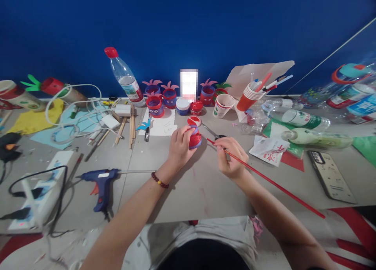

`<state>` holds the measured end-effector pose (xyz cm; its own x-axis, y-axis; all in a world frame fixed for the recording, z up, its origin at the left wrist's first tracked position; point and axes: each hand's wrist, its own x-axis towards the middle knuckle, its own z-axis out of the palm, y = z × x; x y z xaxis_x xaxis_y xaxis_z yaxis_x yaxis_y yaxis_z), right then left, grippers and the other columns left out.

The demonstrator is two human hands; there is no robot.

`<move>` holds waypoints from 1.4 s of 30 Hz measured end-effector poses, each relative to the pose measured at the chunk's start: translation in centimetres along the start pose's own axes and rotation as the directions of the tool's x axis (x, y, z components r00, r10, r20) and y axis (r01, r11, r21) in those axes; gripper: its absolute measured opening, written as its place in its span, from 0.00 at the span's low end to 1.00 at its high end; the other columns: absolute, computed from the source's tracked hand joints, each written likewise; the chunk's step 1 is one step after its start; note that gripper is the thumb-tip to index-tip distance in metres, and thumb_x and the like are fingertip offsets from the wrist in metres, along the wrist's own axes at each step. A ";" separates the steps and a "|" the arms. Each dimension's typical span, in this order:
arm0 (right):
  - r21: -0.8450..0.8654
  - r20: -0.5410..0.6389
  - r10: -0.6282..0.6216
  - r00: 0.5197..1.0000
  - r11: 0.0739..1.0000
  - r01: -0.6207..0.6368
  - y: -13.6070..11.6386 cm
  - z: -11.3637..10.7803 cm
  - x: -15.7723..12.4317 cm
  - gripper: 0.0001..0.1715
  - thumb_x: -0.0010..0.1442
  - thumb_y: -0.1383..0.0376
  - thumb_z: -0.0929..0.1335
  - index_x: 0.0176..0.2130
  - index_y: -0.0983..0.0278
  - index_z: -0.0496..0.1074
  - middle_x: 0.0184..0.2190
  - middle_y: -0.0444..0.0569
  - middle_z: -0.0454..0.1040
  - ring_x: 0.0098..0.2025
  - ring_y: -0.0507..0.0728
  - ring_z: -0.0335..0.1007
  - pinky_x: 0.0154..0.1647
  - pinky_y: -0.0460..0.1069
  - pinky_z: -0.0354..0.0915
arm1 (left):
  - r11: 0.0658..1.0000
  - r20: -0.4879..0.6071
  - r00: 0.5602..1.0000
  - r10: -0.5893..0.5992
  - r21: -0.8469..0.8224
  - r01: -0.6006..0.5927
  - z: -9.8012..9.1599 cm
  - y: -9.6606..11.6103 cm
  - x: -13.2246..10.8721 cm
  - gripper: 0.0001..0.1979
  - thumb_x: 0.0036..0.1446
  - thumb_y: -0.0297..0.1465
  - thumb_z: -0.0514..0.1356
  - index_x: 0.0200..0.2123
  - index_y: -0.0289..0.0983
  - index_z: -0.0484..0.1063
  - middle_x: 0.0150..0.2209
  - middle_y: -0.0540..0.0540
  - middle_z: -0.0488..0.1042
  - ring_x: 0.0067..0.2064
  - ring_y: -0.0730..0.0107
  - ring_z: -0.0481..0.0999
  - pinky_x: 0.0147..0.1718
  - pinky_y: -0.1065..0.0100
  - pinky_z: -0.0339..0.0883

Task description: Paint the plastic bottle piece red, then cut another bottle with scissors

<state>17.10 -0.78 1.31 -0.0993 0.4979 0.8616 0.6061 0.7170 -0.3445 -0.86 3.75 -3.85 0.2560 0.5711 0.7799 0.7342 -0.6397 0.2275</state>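
Observation:
My left hand (179, 145) is closed around a small red and purple painted cup (195, 140), tilted above the middle of the table. My right hand (232, 156) pinches a long red paintbrush (264, 178), its tip pointing left and a short gap from the cup. Just behind the cup lies a round red and white lid (194, 121). Scissors (214, 133) rest beside it, partly hidden behind my right hand. Further back stand an open red paint jar (196, 107) and a white-lidded jar (183, 106). Several painted cups with leaf tops, one with eyes (155, 106), line the wall.
On the left are a blue glue gun (101, 185), a power strip (48, 191), tangled white cable and wooden sticks (132, 127). A bottle (127, 80) stands behind. To the right are a paper cup (223, 105), cups of pens (249, 96), plastic bottles (306, 119) and a phone (331, 178).

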 end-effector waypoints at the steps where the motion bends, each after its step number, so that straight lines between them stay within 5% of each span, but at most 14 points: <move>1: -0.016 0.001 0.007 1.000 1.000 -0.007 0.1 -0.1 0.1 0.11 0.62 0.74 0.63 0.38 0.60 0.70 0.28 0.48 0.76 0.30 0.57 0.75 0.33 0.52 0.72 | 1.000 0.004 1.000 -0.005 -0.005 0.005 -0.1 0.0 0.0 0.30 0.53 0.27 0.66 0.58 0.39 0.59 0.52 0.36 0.71 0.51 0.54 0.73 0.50 0.52 0.70; 7: -0.053 0.037 0.041 0.998 0.998 -0.039 0.8 -0.3 -0.3 0.11 0.62 0.74 0.63 0.39 0.61 0.70 0.30 0.48 0.77 0.33 0.57 0.75 0.36 0.52 0.71 | 1.000 0.030 0.999 -0.018 -0.021 0.018 -0.3 0.1 0.0 0.28 0.54 0.27 0.66 0.57 0.40 0.61 0.52 0.37 0.71 0.51 0.54 0.73 0.50 0.52 0.70; 22: 0.084 0.132 -0.115 0.985 0.991 0.104 -1.2 0.3 -0.9 0.14 0.60 0.76 0.63 0.42 0.61 0.70 0.31 0.50 0.77 0.33 0.57 0.75 0.35 0.53 0.75 | 1.000 0.067 0.998 -0.006 -0.001 0.006 -0.3 0.2 0.1 0.31 0.50 0.23 0.66 0.57 0.40 0.62 0.52 0.38 0.69 0.50 0.55 0.71 0.50 0.54 0.71; 30: 0.155 0.115 -0.004 0.993 0.988 -0.014 -1.4 0.6 -1.0 0.13 0.61 0.75 0.63 0.40 0.60 0.70 0.30 0.49 0.77 0.32 0.57 0.75 0.35 0.54 0.74 | 0.999 0.103 0.993 -0.050 -0.012 0.051 -0.2 0.1 0.0 0.34 0.48 0.24 0.68 0.59 0.39 0.62 0.53 0.37 0.67 0.50 0.53 0.70 0.50 0.53 0.71; 42: -0.030 0.042 0.059 0.997 0.998 -0.058 0.0 -0.5 0.3 0.11 0.62 0.75 0.63 0.37 0.60 0.69 0.27 0.47 0.75 0.29 0.56 0.73 0.32 0.51 0.69 | 0.998 0.056 0.997 -0.054 -0.031 0.056 -0.4 -0.4 -0.2 0.40 0.48 0.25 0.69 0.63 0.38 0.58 0.52 0.37 0.63 0.51 0.54 0.68 0.50 0.54 0.69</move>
<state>17.45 -0.82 1.73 -0.0962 0.5596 0.8232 0.6339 0.6720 -0.3827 -1.50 3.69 -3.82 0.2507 0.6330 0.7325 0.7273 -0.6225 0.2890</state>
